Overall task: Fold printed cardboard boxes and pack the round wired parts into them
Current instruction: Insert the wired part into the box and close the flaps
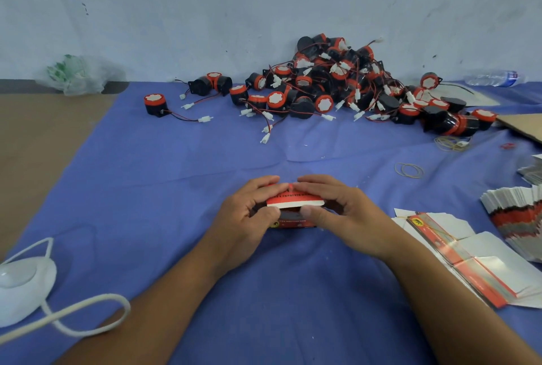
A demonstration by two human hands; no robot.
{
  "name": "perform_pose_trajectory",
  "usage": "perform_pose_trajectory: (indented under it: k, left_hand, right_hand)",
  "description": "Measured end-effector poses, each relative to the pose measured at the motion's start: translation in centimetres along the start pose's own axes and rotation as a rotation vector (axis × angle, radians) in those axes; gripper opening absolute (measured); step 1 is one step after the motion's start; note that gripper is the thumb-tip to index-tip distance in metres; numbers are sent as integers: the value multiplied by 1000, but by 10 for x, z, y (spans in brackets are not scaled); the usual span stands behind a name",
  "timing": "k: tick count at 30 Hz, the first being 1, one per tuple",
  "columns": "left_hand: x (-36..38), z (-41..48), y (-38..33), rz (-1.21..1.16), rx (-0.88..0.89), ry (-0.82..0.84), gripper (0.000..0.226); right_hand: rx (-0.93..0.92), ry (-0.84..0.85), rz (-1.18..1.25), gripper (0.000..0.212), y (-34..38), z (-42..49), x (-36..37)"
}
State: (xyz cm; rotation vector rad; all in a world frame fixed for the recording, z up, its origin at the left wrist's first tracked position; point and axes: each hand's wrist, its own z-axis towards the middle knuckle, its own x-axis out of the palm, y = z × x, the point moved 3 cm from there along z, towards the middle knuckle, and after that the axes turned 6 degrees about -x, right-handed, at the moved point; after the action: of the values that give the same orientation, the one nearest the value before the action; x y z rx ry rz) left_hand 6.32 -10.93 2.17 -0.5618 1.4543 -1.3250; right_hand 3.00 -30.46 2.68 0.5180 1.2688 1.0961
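You're gripping the printed box point(294, 209) | left hand point(249, 212), right hand point(337, 209) | fingers curling around its lid flap | on the blue cloth point(205, 177)

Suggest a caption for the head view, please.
Left hand and right hand fold a red printed box before a pile of wired parts.

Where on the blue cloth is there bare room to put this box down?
Bare cloth lies from the left hand and right hand up to the pile of round parts, and at the left, beyond the white cord. The right side is crowded with flat boxes and rubber bands.
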Motion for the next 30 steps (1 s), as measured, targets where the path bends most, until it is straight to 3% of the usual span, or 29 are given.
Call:
perform_pose_trajectory:
  k: [7,14,21,30]
  left_hand:
    - [4,-2,0,146,65,-1,47]
    - [4,-1,-1,124,90,-38,34]
    - [2,0,-1,100,79,-88,30]
    - [3,-3,-2,143,102,-137,33]
  right_hand:
    - [-2,-113,12,27,-6,4,-1]
    - [-99,-150,-207,38,4,2,-8]
    - [-230,-181,-313,32,5,3,-6]
    - [-9,-43,-1,29,-13,3,1]
